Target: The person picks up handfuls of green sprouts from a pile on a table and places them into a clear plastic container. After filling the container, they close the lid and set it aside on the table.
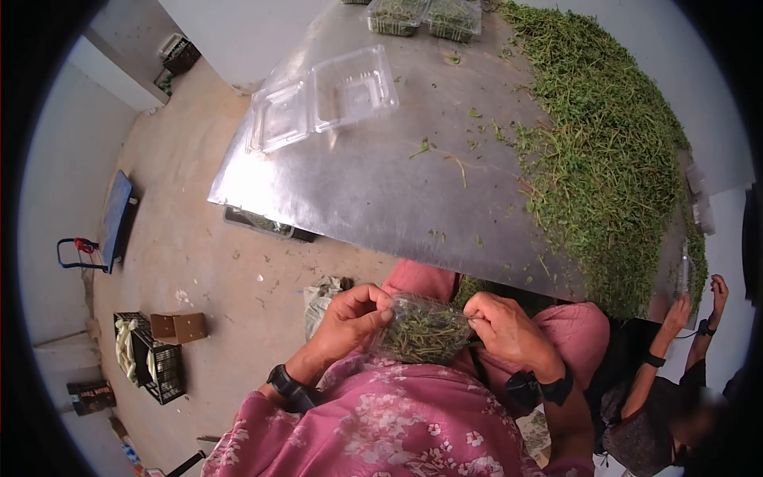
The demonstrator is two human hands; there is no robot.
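Observation:
A clear plastic clamshell box (421,330) full of green stems and leaves is held above my lap, just off the near edge of the metal table (381,191). My left hand (354,318) pinches the box's left side between thumb and fingers. On the opposite side, the curled fingers of my right hand (509,330) grip its right edge. An open, unfilled clamshell box (354,87) lies on the table with its lid folded out to the left. Along the table's right side spreads a large heap of green sprigs (612,159).
Filled clamshell boxes (397,16) stand at the table's far edge. Beneath its left side is a grey crate (266,222). A blue trolley (117,211), a black crate (159,366) and a cardboard box (179,327) are on the floor. At right, another person's hands (678,314) are beside the heap.

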